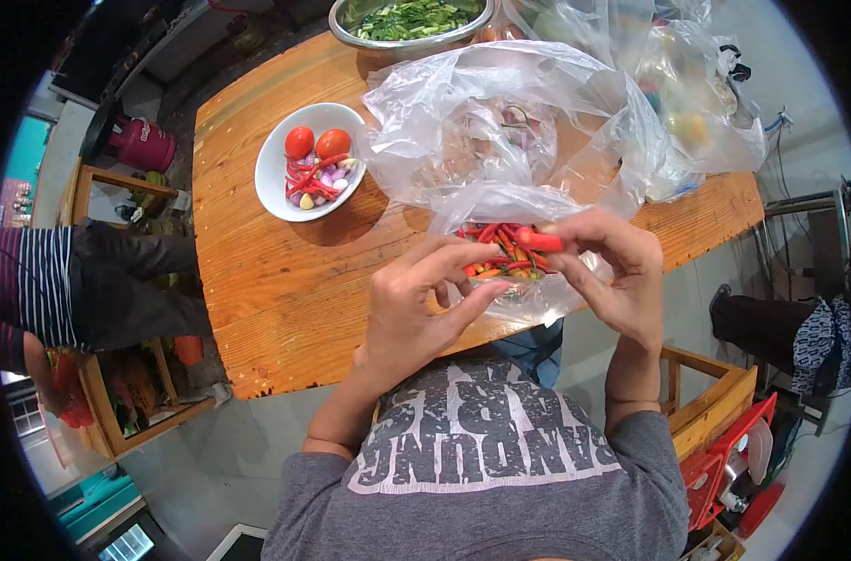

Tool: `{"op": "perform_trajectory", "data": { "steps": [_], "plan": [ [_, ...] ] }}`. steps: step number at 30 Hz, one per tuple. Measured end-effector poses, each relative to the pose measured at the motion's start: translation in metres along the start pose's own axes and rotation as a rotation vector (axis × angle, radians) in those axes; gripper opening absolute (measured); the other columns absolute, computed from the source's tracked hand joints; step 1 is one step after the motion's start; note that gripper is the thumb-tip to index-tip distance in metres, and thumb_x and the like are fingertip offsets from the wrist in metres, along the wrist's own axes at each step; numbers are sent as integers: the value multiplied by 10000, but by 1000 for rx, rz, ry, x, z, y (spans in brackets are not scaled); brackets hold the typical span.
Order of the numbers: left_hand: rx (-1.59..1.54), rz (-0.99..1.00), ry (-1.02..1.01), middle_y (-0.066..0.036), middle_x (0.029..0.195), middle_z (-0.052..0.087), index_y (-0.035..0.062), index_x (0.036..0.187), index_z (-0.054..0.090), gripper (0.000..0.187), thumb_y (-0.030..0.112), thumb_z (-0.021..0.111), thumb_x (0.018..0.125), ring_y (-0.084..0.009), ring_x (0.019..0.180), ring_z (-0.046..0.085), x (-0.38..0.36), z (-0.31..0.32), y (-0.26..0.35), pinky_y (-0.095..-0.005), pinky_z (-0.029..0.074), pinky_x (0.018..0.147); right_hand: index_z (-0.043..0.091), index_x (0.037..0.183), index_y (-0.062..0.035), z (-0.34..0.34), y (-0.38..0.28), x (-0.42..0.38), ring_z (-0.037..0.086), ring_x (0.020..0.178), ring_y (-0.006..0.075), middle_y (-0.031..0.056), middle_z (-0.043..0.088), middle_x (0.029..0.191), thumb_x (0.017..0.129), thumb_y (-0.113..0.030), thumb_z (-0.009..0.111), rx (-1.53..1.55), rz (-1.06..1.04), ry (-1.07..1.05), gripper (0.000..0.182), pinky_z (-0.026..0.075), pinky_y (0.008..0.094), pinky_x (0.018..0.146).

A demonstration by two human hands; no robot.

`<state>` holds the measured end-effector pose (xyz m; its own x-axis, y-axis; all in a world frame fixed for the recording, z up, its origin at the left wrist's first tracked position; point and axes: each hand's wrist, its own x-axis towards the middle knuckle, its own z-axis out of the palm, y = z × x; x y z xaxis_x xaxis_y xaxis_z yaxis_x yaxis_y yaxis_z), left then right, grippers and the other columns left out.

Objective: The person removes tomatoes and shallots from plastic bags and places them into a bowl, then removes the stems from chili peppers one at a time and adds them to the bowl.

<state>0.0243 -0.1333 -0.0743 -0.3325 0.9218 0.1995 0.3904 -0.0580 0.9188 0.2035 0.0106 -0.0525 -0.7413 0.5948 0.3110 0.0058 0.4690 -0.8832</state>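
Red and orange chilies lie in an opened clear plastic bag near the table's front edge. My right hand pinches a thick red chili between thumb and fingers, above the bag's right side. My left hand is over the bag's left side, thumb and index finger apart, with nothing visible between them. To the left, a white bowl holds two tomatoes, thin red chilies, shallots and garlic.
Behind the chilies lies a large crumpled plastic bag with shallots. A metal bowl of chopped greens and more filled bags stand at the back of the wooden table. One person stands at left, another at right.
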Motion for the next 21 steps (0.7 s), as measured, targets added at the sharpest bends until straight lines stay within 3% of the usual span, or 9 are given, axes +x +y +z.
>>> {"op": "perform_trajectory", "data": {
  "steps": [4,8,10,13,15,16,20,21],
  "plan": [
    [-216,-37,65,-88,1028,686,33,1091,714,331,56,816,777,-76,728,641,10,3,4,-211,517,628,693,1044,66,9,-24,14,613,734,88,78,708,869,869,-4,687,84,170,64,188,478,230,636],
    [-476,4,158,-72,1038,686,14,1090,703,286,17,774,813,-101,804,658,10,2,-7,-236,540,667,727,1066,-25,24,-13,23,622,653,122,90,681,778,874,-59,709,-49,11,-204,195,466,299,570],
    [-458,67,207,-77,1018,695,-6,1087,694,229,19,732,862,-119,833,668,10,-4,-11,-247,549,691,727,1062,-21,30,-11,25,631,664,146,99,688,791,875,-59,705,-55,-42,-208,192,476,304,579],
    [-593,-30,315,-88,960,712,-32,1056,692,153,56,667,933,-137,833,677,7,-32,-18,-261,554,718,725,1006,-6,32,-2,22,648,669,194,110,682,788,870,-63,706,-92,-73,-83,149,499,310,597],
    [-479,-75,438,-91,924,719,-50,1069,689,200,116,626,978,-131,810,673,10,-67,-31,-267,554,733,721,980,-3,15,-2,19,653,673,205,111,673,776,872,-72,706,-175,-31,-51,130,508,318,607],
    [-304,-83,459,-95,901,718,-43,1080,697,207,122,629,975,-119,787,667,10,-89,-39,-270,546,707,710,940,-4,7,-12,17,671,689,255,121,682,782,872,-96,696,-263,62,-150,116,522,351,624],
    [595,-127,453,-96,853,684,23,1100,733,201,120,650,945,-144,738,656,20,-131,-51,-307,511,661,686,882,-6,18,10,5,665,775,344,131,676,876,837,-144,694,-560,6,-364,146,521,440,682],
    [683,-113,389,-97,860,670,42,1087,740,191,113,656,930,-172,758,653,24,-130,-51,-323,505,674,684,874,-6,22,16,3,663,784,341,132,667,892,832,-143,696,-605,1,-361,144,519,443,690]
  ]
}}
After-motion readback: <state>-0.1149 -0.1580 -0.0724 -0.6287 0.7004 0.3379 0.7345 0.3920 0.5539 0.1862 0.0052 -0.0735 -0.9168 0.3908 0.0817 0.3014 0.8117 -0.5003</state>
